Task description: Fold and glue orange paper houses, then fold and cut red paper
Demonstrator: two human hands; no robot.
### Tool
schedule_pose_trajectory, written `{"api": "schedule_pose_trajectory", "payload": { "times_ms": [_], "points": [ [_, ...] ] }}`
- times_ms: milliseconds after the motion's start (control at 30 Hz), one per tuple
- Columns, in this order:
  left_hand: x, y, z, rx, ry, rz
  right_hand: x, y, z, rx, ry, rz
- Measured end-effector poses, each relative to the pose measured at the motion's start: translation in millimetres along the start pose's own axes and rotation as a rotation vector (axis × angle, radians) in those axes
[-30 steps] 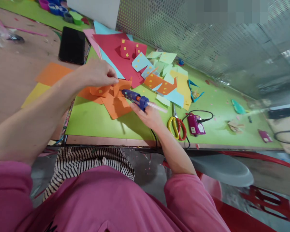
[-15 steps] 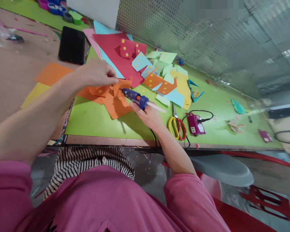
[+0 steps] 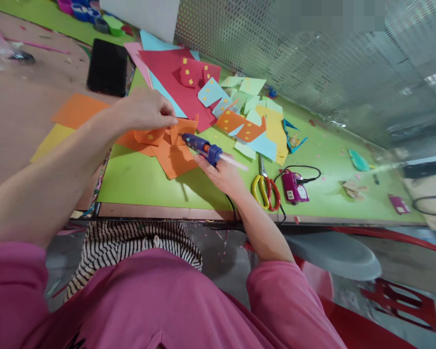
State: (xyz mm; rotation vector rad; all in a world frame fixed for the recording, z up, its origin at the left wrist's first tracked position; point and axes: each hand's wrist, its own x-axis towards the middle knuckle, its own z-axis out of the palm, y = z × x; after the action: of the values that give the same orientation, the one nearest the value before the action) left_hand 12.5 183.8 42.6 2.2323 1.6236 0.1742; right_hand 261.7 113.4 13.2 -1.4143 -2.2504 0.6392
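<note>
My left hand (image 3: pixel 145 110) pinches an orange paper piece (image 3: pixel 183 132) with small yellow squares, holding it over more orange cut-outs (image 3: pixel 174 160) on the green mat (image 3: pixel 138 179). My right hand (image 3: pixel 221 173) grips a blue glue gun (image 3: pixel 203 147). Its nozzle points left at the held orange piece, and a clear glue stick pokes out of its back to the right. The gun's black cord runs off the table's near edge.
A pile of red, blue, green and yellow paper pieces (image 3: pixel 240 111) lies behind. Scissors with yellow and red handles (image 3: pixel 264 189) and a purple plug (image 3: pixel 293 186) lie right of my hand. A black phone (image 3: pixel 107 68) is at the far left. Perforated metal wall behind.
</note>
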Motion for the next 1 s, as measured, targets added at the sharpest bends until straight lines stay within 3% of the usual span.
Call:
{"api": "schedule_pose_trajectory", "payload": {
  "times_ms": [633, 767, 867, 1000],
  "points": [
    [-4.3, 4.5, -4.5, -0.001, -0.053, -0.012, -1.0, -6.4, -0.9, -0.024, -0.005, 0.041],
    [-3.2, 3.1, -3.9, -0.003, -0.035, -0.018, -7.8, -1.0, -19.3, -0.06, 0.05, 0.06],
    [-2.6, 2.4, -3.5, 0.011, -0.042, -0.017, -18.4, 15.7, -42.5, -0.178, 0.084, 0.057],
    [-0.5, 1.1, -0.3, 0.005, -0.065, -0.014, -39.2, 45.1, -64.6, -0.367, -0.041, 0.064]
  ]
}}
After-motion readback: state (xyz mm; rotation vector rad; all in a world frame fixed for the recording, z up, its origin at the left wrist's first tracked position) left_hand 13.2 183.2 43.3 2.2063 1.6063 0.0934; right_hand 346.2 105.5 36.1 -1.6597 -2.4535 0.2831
